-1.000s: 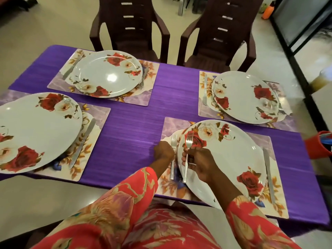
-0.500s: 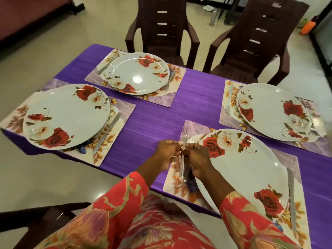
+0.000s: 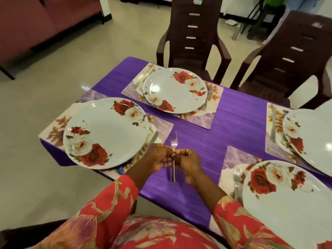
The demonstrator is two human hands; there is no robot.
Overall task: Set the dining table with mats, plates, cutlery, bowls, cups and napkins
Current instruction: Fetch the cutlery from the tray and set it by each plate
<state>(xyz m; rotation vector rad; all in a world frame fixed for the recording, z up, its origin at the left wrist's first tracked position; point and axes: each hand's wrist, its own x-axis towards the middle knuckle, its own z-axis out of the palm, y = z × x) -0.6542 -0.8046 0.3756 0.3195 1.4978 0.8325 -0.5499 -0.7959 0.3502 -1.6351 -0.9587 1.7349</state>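
Steel fork, tines away from us, hangs above the purple tablecloth between 2 near plates; our left hand and right hand both pinch its neck, fingers curled.

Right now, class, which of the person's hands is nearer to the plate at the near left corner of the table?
Left. The left hand is right beside the near-left plate, by its right rim; the right hand lies farther right, across the fork both hold.
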